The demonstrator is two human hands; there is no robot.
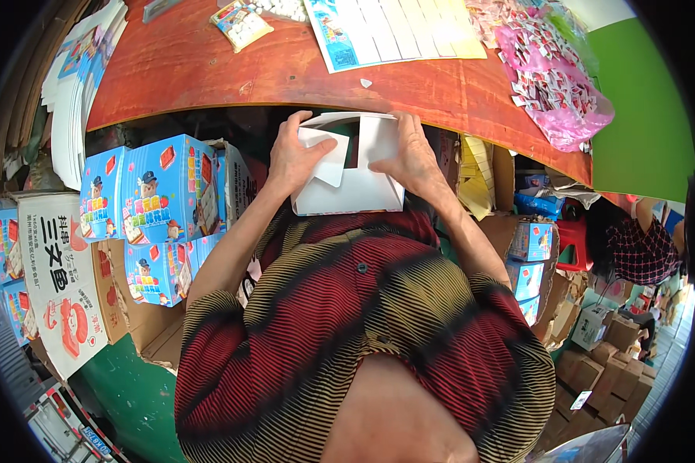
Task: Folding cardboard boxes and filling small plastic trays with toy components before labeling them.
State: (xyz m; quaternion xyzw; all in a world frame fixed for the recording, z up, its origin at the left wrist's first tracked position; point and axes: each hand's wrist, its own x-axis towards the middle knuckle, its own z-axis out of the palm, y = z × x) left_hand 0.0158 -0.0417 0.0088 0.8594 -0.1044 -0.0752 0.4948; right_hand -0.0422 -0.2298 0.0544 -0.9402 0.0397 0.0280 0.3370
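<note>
The person in the red, yellow and black striped shirt (363,285) is sitting close to a red-brown wooden table (440,85), and both bare hands are working on an open white cardboard box (349,193). That box is staying over the lap, right by the table's near edge; whether the two are touching, I cannot tell. The left hand (292,158) is gripping the box's left side, its fingers curling round the far corner and its thumb pressing on a loose white flap (328,166). The right hand (413,158) is clasping the opposite side, fingers reaching over the outside while the thumb is pushing against the inner face. Between the thumbs the box is gaping open.

Farther back on the table, a small yellow-edged packet of white pieces (242,26) is lying left of a large white-and-blue printed sheet (398,31). A pink plastic bag (567,123) is spilling over with small red-and-white sachets (540,62) at the right. By the left forearm, bright blue printed cartons (166,189) are standing above an open brown cardboard carton (154,332), and more blue boxes (527,279) are stacking up on the right. Beyond a red plastic stool (573,243), another person in dark checked clothing (645,251) is showing at the far right.
</note>
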